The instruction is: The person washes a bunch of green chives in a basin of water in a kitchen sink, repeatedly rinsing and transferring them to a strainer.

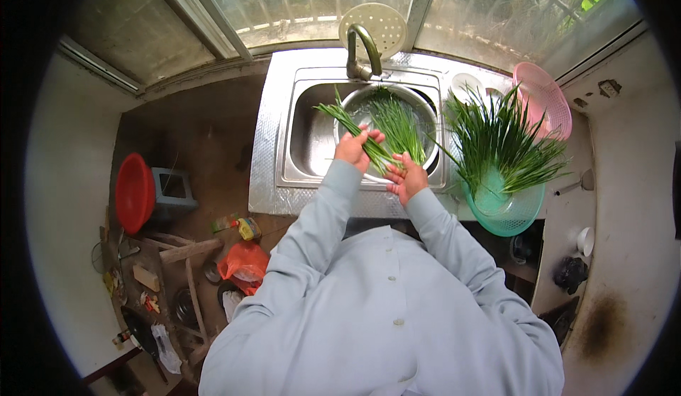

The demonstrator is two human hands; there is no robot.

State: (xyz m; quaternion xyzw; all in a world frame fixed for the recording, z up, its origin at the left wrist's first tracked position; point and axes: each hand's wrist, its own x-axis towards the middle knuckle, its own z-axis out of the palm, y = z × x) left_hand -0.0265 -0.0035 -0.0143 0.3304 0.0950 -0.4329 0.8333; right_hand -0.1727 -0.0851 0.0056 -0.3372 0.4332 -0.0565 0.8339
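Note:
A thin bunch of chives lies slantwise in my left hand, its green tips pointing up and left. My right hand has its thumb and fingers at the pale stem ends of that same bunch. Both hands are above the near side of a round metal basin, which stands in the right part of a steel sink. More chives lie in the water in the basin. My right fingers partly hide the stem ends.
A curved faucet rises behind the basin. To the right, a green plastic basket holds a large heap of chives, near a pink basket. At left are a red basin, a stool and a red plastic bag.

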